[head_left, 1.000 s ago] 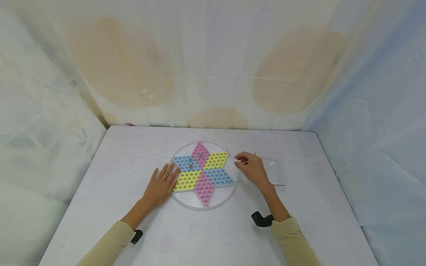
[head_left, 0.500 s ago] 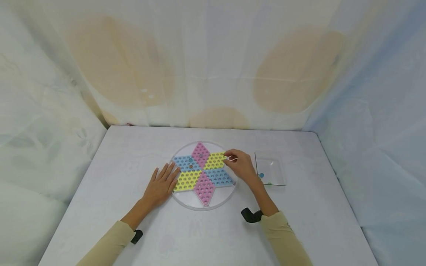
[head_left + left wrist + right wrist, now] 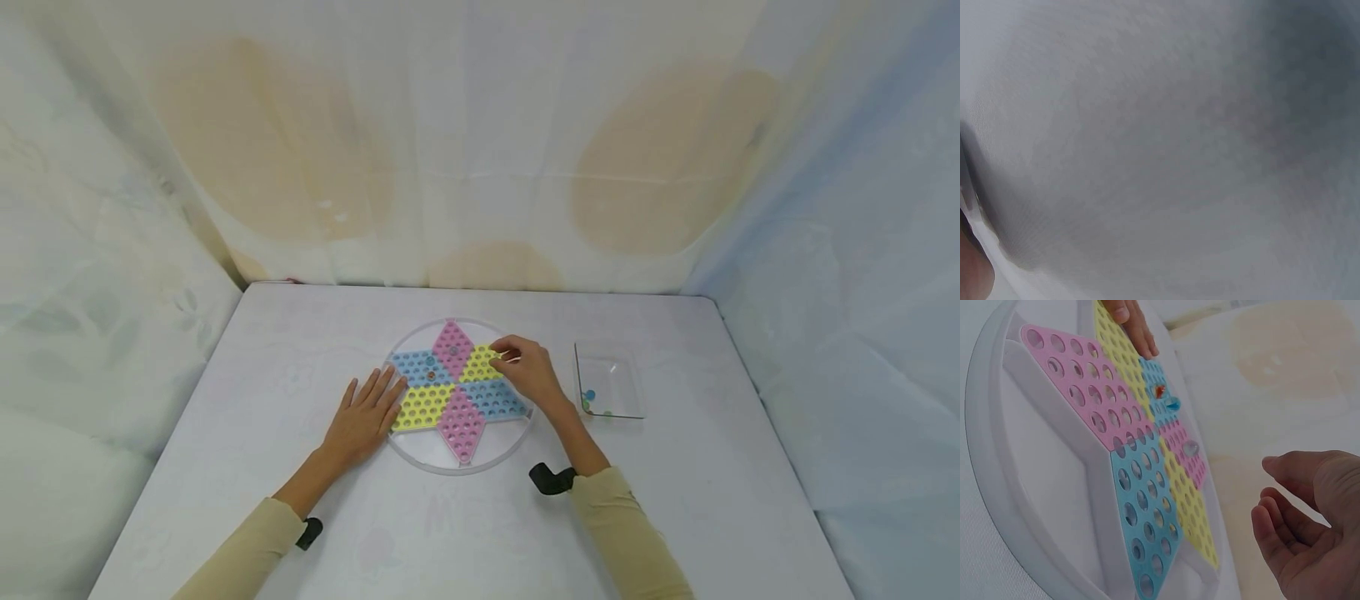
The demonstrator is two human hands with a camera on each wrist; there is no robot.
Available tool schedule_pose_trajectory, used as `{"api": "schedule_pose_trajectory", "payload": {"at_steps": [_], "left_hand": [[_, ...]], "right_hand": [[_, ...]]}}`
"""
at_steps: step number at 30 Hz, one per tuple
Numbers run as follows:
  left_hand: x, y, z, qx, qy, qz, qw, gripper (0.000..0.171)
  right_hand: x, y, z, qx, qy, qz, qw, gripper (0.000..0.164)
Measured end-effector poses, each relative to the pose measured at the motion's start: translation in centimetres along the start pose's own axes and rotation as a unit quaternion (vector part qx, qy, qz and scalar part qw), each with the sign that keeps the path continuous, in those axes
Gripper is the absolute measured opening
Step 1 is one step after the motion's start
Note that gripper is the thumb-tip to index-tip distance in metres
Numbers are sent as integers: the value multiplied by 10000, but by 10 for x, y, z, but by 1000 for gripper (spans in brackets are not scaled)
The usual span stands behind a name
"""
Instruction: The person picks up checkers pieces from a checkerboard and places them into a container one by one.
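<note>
On the white table lies a round Chinese checkers board (image 3: pixel 423 406) with pink, yellow and blue star points. My left hand (image 3: pixel 360 427) lies flat with its fingertips on the board's left side. Above the yellow upper-right point, my right hand (image 3: pixel 527 369) is bent, thumb and fingers apart. In the right wrist view that hand (image 3: pixel 1313 515) shows nothing between its fingertips. An orange marble (image 3: pixel 1159 392) and a teal marble (image 3: pixel 1173 404) sit in blue holes. A clear marble (image 3: pixel 1191 448) sits in the far pink point. The left wrist view is blurred.
Right of the board stands a clear, square-edged plastic box (image 3: pixel 622 379). Several blue and green marbles (image 3: pixel 589 395) lie in its near left corner. Pale curtains (image 3: pixel 480 150) close in the back and sides of the table.
My right hand has moved left from the clear box to over the board's yellow point, uncovering the marbles in the box. My left hand has stayed in place.
</note>
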State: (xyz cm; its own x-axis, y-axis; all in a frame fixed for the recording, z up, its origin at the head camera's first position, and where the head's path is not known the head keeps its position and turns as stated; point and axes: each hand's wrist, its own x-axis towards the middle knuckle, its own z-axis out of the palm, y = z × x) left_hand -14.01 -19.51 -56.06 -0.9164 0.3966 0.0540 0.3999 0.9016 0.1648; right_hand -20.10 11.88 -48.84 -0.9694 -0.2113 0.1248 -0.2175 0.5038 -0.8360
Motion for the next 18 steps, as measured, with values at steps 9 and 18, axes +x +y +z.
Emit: {"api": "schedule_pose_trajectory", "payload": {"at_steps": [9,18], "left_hand": [[0,2,-1,4,-33,-8,10000,57],[0,3,-4,-30,-57,-14,10000,57]], "right_hand": [[6,1,11,134,-116,131,9998,24],[15,5,28,174,-192,144,9996,25]]}}
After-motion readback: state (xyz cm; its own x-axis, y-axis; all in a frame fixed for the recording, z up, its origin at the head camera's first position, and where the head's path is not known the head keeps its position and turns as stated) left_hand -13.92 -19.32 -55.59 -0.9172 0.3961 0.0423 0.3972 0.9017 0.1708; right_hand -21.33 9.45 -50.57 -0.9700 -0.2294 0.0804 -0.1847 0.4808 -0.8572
